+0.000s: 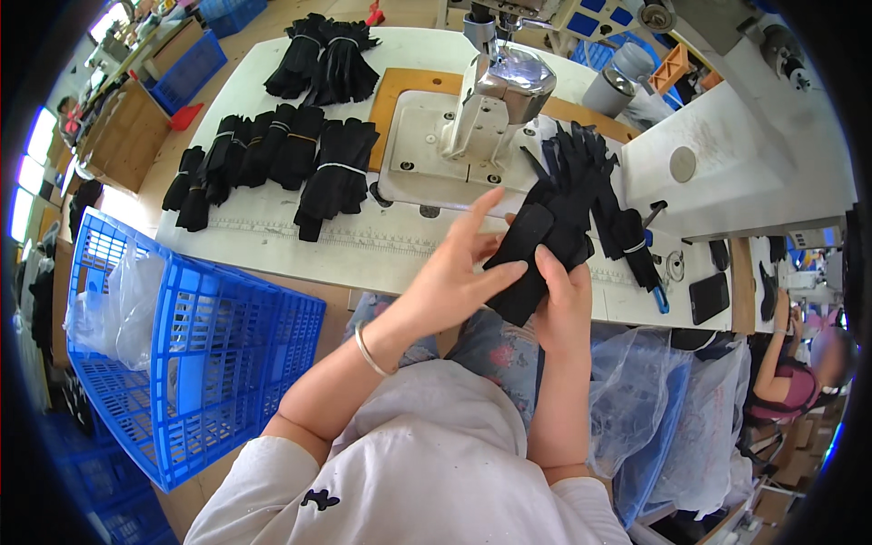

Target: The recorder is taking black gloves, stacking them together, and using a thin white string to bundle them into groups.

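A stack of black fabric pieces (pixel 520 263) is in my hands above the front edge of the white sewing table. On its left side, my left hand (pixel 459 272) grips the stack, thumb across the top and index finger stretched away. My right hand (pixel 563 304) holds the stack's right side with the thumb on top; its other fingers are largely hidden. Just beyond, a loose fanned bundle of black strips (pixel 574 177) lies on the table and partly merges with the stack. Close by on the right is a tied black bundle (pixel 627 234).
Several tied black bundles (pixel 336 177) lie on the table's left half. A sewing machine (pixel 509 86) rises behind my hands. At left stands a blue plastic crate (pixel 204 363) with clear bags. A phone (pixel 709 298) lies at right. Another person (pixel 790 381) sits farther right.
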`<state>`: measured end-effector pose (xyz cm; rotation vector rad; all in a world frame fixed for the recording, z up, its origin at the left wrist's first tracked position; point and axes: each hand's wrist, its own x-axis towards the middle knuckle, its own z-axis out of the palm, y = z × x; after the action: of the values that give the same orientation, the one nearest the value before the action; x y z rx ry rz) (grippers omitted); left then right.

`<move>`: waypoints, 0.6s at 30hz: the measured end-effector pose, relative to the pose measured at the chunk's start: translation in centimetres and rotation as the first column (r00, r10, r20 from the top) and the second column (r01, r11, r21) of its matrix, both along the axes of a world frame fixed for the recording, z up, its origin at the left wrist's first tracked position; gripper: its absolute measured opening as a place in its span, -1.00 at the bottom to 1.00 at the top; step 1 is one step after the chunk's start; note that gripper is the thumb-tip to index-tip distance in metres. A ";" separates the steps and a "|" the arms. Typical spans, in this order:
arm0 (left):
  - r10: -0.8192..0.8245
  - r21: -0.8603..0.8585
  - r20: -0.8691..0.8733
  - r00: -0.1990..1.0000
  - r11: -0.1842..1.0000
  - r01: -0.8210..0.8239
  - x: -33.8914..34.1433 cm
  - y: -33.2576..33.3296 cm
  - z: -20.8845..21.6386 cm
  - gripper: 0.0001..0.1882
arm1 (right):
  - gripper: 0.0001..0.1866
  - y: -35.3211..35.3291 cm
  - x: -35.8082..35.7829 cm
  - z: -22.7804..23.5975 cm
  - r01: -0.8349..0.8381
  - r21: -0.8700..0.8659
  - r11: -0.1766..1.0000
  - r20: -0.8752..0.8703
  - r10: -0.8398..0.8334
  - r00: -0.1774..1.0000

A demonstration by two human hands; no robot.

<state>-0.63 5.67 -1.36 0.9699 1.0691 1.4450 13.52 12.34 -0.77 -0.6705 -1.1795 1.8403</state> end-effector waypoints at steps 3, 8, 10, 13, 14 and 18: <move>-0.068 0.030 0.056 0.996 0.997 0.067 -1.1 1.1 0.0 -0.15 | -0.54 0.2 -0.3 0.2 -0.100 -0.023 0.995 -0.067 0.098 0.993; -0.227 -0.064 0.288 0.930 0.965 0.255 -0.5 0.6 -0.9 -0.35 | -0.52 1.3 -0.3 -0.9 -0.158 0.499 0.852 0.359 -0.037 0.933; -0.202 -0.119 0.435 0.877 0.953 0.279 -0.7 0.2 -0.3 -0.39 | -0.48 1.9 0.3 -0.9 -0.161 0.678 0.717 0.488 -0.276 0.828; -0.148 -0.134 0.608 0.780 0.949 0.284 -1.5 -0.2 0.7 -0.47 | -0.48 2.8 0.7 -0.4 -0.228 0.372 0.900 0.243 0.143 0.959; -0.134 -0.103 0.646 0.751 0.960 0.261 -1.7 -0.4 0.9 -0.51 | -0.52 2.7 1.0 -0.2 -0.224 0.298 0.928 0.193 0.171 0.966; -0.151 -0.117 0.616 0.773 0.953 0.280 -1.0 -0.6 0.0 -0.53 | -0.72 2.4 1.1 -0.3 -0.155 0.268 0.951 0.200 0.103 0.974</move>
<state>-1.60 5.12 -1.36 0.4089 0.5854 1.2887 14.58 14.76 -1.09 -0.6208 -1.6069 1.6955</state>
